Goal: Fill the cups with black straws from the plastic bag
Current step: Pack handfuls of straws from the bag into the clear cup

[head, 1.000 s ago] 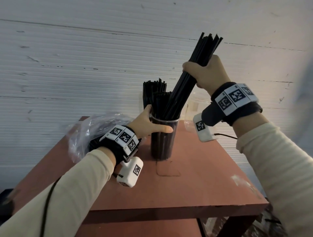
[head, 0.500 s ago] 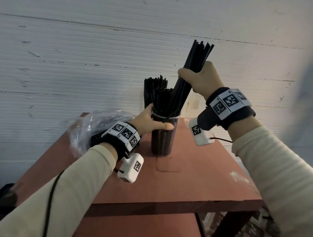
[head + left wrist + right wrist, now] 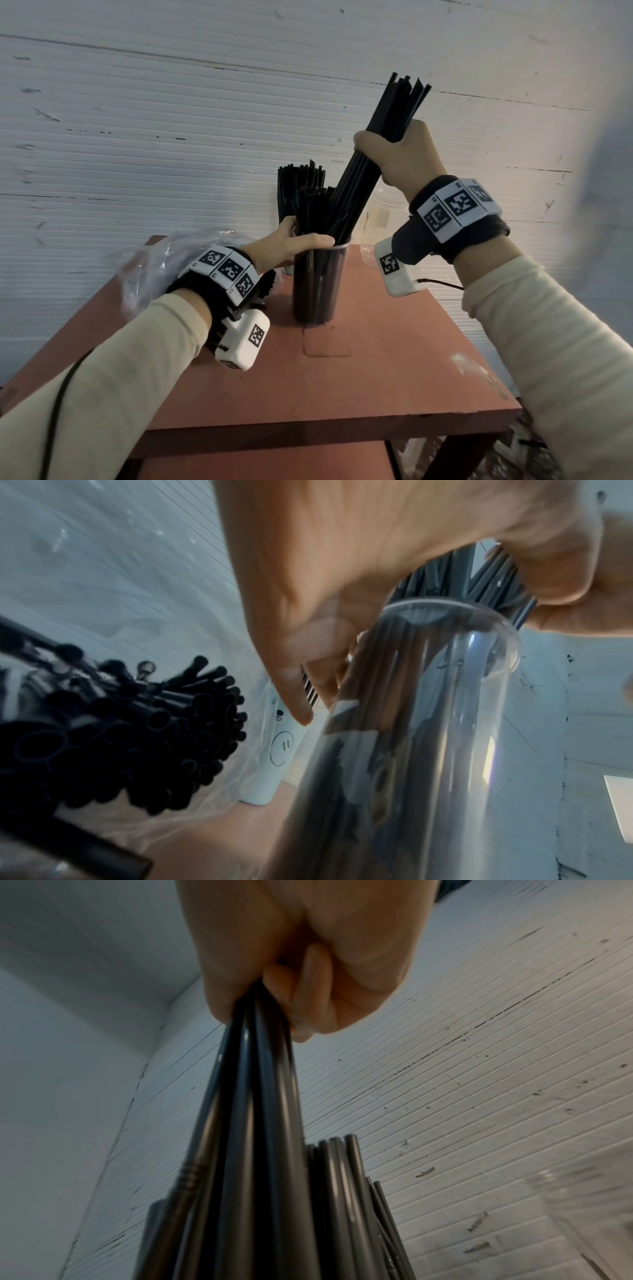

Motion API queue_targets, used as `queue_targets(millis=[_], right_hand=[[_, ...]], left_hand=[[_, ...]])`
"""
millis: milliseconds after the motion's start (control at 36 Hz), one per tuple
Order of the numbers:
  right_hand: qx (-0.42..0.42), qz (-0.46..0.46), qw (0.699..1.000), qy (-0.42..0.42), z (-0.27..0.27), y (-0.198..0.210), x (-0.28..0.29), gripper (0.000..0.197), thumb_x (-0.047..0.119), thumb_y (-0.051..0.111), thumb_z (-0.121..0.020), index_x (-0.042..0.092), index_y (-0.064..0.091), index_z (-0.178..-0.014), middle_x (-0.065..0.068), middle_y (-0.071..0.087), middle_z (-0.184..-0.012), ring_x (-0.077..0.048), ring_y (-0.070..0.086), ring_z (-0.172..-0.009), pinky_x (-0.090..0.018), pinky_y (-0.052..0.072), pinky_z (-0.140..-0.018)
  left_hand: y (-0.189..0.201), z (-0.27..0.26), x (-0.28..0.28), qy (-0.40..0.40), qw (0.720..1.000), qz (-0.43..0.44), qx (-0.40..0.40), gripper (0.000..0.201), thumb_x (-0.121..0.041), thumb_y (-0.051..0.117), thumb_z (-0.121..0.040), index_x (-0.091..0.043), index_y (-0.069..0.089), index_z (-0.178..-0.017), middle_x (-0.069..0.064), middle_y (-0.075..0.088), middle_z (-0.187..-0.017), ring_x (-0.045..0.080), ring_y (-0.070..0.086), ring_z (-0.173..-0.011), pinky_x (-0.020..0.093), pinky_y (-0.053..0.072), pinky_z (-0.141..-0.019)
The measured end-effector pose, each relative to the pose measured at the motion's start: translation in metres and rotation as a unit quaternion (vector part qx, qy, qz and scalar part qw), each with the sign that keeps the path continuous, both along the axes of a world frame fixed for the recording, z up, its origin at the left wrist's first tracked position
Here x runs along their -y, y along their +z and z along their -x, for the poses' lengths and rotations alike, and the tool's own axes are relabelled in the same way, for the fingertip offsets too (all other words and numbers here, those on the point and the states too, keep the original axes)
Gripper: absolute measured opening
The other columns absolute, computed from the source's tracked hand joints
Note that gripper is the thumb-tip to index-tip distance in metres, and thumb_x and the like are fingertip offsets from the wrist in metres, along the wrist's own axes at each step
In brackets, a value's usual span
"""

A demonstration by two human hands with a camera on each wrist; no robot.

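Observation:
A clear plastic cup (image 3: 318,284) (image 3: 404,737) stands on the red-brown table (image 3: 342,387), packed with black straws. My left hand (image 3: 291,245) (image 3: 342,588) curls round the straws just above the cup's rim. My right hand (image 3: 399,156) (image 3: 301,955) grips a bundle of black straws (image 3: 370,164) (image 3: 246,1150) that slants down to the left into the cup. Behind it a white cup with a smiley face (image 3: 281,750) holds more black straws (image 3: 298,181). The clear plastic bag (image 3: 161,263) lies at the left with black straws (image 3: 137,737) inside.
A ribbed white wall (image 3: 171,120) stands close behind the table. An empty clear cup (image 3: 383,212) (image 3: 589,1218) sits at the back right, partly hidden by my right wrist. The table's front half (image 3: 376,370) is bare; a lower shelf (image 3: 267,462) shows beneath.
My right hand has lowered the straw bundle further into the cup. My left hand has slid up from the cup's side to the straws at its rim.

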State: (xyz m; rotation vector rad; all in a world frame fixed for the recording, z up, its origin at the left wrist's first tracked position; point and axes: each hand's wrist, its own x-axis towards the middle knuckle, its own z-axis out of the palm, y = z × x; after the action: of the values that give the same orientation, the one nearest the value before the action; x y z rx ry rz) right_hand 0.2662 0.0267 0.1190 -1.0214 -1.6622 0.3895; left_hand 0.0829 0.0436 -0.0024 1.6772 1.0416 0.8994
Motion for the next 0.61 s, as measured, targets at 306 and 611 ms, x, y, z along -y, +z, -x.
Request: queue_targets(millis=[306,611], right_hand=[[0.012,-0.005,1.0,0.027,0.006,-0.003,-0.004,0.038,0.013,0.059,-0.082,0.018,0.029,-0.059,0.005,0.028,-0.053,-0.008,0.024,-0.041,-0.019,0.023,-0.04],[0.138,0.021,0.989,0.043,0.017,-0.034,-0.009,0.033,0.027,0.067,-0.084,0.014,0.048,-0.06,0.007,0.051,-0.056,-0.006,0.051,-0.051,-0.024,0.042,-0.052]], left_hand=[[0.003,-0.003,-0.004,0.01,1.0,0.012,0.003,0.104,-0.053,0.081,-0.061,-0.022,0.029,-0.146,-0.009,0.05,-0.138,0.009,0.049,-0.126,0.033,0.037,-0.109],[-0.002,-0.005,0.005,0.057,0.997,-0.036,-0.042,0.107,-0.038,0.084,-0.054,-0.02,0.026,-0.142,-0.005,0.05,-0.129,0.01,0.051,-0.12,0.028,0.043,-0.098]])
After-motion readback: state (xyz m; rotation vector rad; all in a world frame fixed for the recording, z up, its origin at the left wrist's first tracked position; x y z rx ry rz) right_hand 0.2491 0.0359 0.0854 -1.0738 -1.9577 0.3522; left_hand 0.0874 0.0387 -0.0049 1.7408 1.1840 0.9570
